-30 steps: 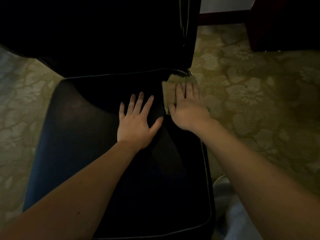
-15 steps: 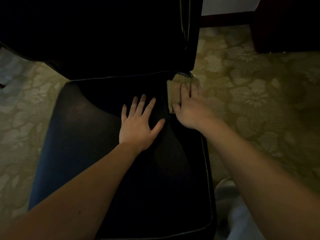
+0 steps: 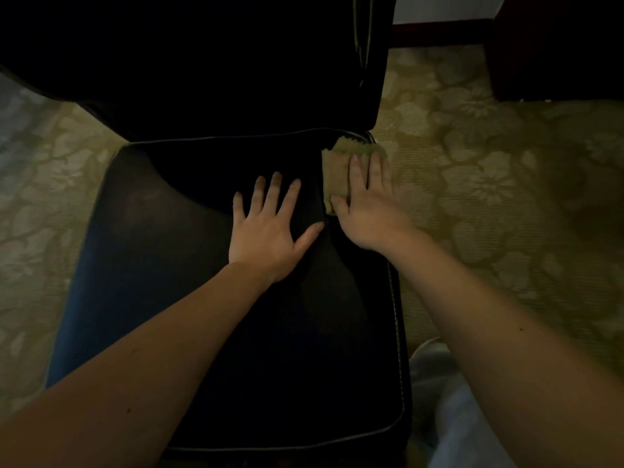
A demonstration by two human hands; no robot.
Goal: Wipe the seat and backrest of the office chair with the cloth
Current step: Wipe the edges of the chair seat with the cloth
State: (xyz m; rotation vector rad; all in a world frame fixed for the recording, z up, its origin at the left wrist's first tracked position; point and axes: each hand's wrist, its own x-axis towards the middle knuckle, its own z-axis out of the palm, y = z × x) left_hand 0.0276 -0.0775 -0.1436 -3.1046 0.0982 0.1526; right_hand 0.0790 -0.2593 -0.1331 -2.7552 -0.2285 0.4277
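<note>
The black office chair's seat (image 3: 162, 265) fills the middle of the view, with its dark backrest (image 3: 209, 62) rising behind it. A folded yellowish cloth (image 3: 336, 163) lies at the seat's far right corner, near the backrest. My right hand (image 3: 368, 204) presses flat on the cloth, fingers stretched over it. My left hand (image 3: 270, 231) rests flat on the seat just left of the cloth, fingers spread, holding nothing.
Patterned beige-green carpet (image 3: 489, 204) surrounds the chair. A dark piece of furniture (image 3: 557, 45) stands at the far right, with a wall and dark skirting beside it. A pale garment (image 3: 449, 400) shows at the lower right, beside the seat's front corner.
My right hand and the cloth have slid slightly toward the seat's far right corner. My left hand has stayed in place on the seat.
</note>
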